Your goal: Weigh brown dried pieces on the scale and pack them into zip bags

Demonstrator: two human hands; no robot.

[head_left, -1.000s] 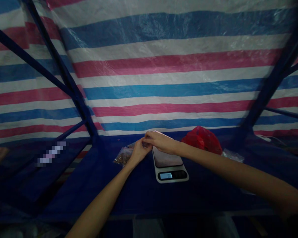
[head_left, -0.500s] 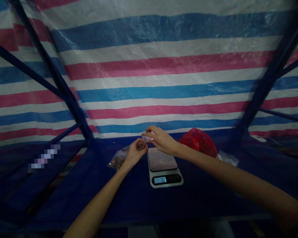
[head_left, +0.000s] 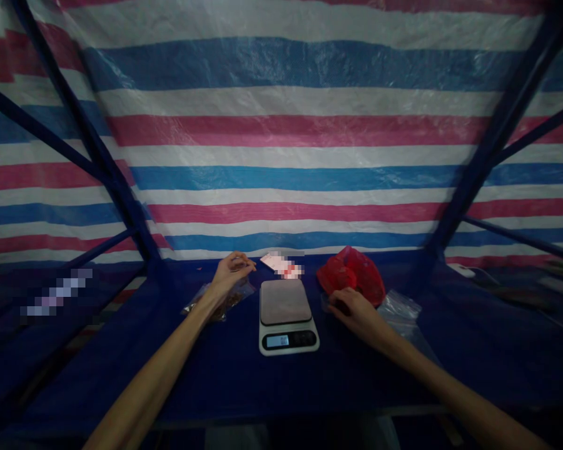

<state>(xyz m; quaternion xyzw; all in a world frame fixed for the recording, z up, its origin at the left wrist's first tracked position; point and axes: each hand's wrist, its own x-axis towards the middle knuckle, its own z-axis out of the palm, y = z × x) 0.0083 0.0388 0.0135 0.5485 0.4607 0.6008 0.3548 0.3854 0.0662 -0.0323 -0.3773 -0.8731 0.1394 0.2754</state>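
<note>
My left hand hovers over the filled clear plastic bags, its thumb and fingers pinched together; what lies between them, if anything, is too small to make out. On the right, my right hand is low over the table in front of a red plastic bag. Its fingers curl downward, and a piece of clear plastic shows at their tips. Between the hands stands a digital kitchen scale with a bare plate and a lit display that seems to read 0.0.
A pale pink packet or card, partly blurred, lies behind the scale. Flat clear plastic bags lie right of the red bag. Blue metal posts flank the blue table, with a striped tarp behind.
My hands were close together above the scale's far left corner; they have parted. The left moved left over the filled bags, the right moved right and down to the red bag.
</note>
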